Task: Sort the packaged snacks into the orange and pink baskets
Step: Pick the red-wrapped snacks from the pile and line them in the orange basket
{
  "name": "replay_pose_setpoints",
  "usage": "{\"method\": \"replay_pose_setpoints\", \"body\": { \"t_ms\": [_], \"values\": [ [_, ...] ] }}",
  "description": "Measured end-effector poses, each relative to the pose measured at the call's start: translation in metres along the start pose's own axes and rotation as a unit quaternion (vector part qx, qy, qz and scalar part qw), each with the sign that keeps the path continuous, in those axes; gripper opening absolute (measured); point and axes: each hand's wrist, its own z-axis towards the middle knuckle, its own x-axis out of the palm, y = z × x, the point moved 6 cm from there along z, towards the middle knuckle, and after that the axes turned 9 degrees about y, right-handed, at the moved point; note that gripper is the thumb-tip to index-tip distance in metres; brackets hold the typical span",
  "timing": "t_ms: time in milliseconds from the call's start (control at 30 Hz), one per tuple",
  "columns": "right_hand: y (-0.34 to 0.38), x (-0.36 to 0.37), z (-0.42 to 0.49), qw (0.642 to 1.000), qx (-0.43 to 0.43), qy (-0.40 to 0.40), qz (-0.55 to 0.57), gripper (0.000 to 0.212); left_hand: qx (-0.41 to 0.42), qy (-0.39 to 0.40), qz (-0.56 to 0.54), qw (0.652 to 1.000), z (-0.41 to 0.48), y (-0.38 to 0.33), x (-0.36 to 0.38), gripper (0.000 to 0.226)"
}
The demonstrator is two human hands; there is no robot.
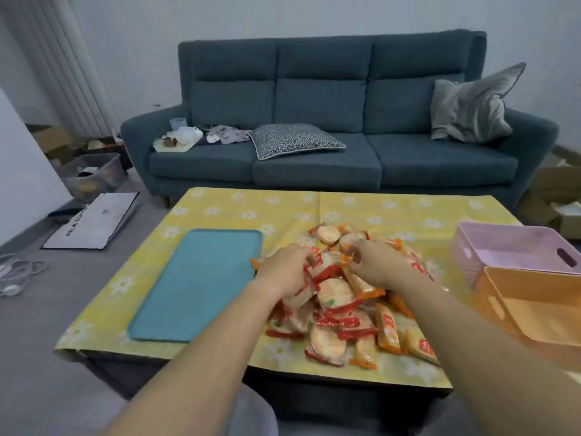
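While both hands (284, 269) grip them, heaped snacks (342, 313), red and orange wrappers.

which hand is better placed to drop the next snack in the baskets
Probably the right hand. It sits on the side of the snack pile nearer the pink basket and orange basket, both at the table's right edge. The left hand is nearer the blue tray.

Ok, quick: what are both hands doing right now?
Left hand: fingers curled into the snack pile, grip unclear.
Right hand: fingers curled on the pile, grip unclear.
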Motion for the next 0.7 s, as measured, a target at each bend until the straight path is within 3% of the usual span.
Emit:
{"method": "replay_pose_setpoints", "body": {
  "t_ms": [100, 233, 367, 467, 533, 600, 700],
  "values": [
    [0.006, 0.037, 0.012, 0.998, -0.034, 0.051, -0.016, 0.037, 0.012, 0.040, 0.104, 0.994, 0.009, 0.003, 0.033, 0.037],
    [0.000, 0.067, 0.016, 0.991, -0.025, 0.105, -0.075, 0.069, -0.028, 0.155, 0.074, 0.985, 0.022, 0.025, 0.065, 0.073],
    [0.001, 0.066, 0.027, 0.986, -0.045, 0.141, -0.079, 0.084, -0.011, 0.124, 0.075, 0.989, 0.037, 0.024, 0.061, 0.069],
    [0.002, 0.058, 0.033, 0.990, -0.062, 0.110, -0.062, 0.087, -0.017, 0.114, 0.107, 0.988, 0.043, 0.028, 0.058, 0.081],
    [-0.006, 0.052, 0.036, 0.994, -0.053, 0.097, -0.012, 0.082, -0.035, 0.115, 0.099, 0.988, 0.045, 0.037, 0.057, 0.091],
    [-0.016, 0.043, 0.039, 0.994, -0.035, 0.084, 0.060, 0.058, -0.059, 0.121, 0.060, 0.989, 0.049, 0.049, 0.056, 0.097],
    [-0.029, 0.025, 0.038, 0.976, -0.010, 0.023, 0.215, 0.029, -0.063, 0.106, 0.017, 0.992, 0.052, 0.057, 0.053, 0.078]
  ]
}}
